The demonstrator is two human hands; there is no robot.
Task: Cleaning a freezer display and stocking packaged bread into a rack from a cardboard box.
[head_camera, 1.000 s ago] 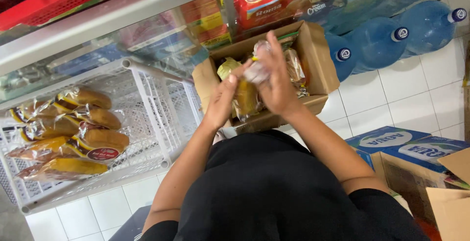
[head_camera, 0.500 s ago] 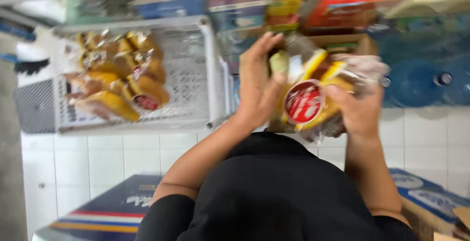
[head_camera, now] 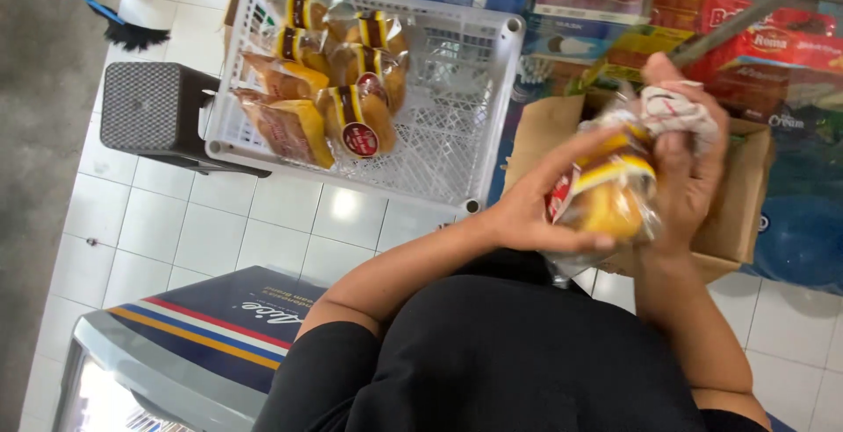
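Likely light, soft, slippery: bread bag [head_camera: 606, 195] clamped between left hand [head_camera: 536, 208] fingers below and right hand [head_camera: 689, 177] gripping its twisted neck. Grip the neck; squeezing would crush it.

Brown open cardboard box [head_camera: 742, 221]: inside mostly hidden behind hands and clear-wrapped yellow bread packs [head_camera: 606, 190]. Pack count unclear, motion blur. Blue round water jug [head_camera: 803, 243] cut off at right edge.

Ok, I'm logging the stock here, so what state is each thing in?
Bread pack: held in both hands, off the box.
Left hand: cupping the pack.
Right hand: gripping its bunched top.
Crate: partly filled with packs.
Box: open.
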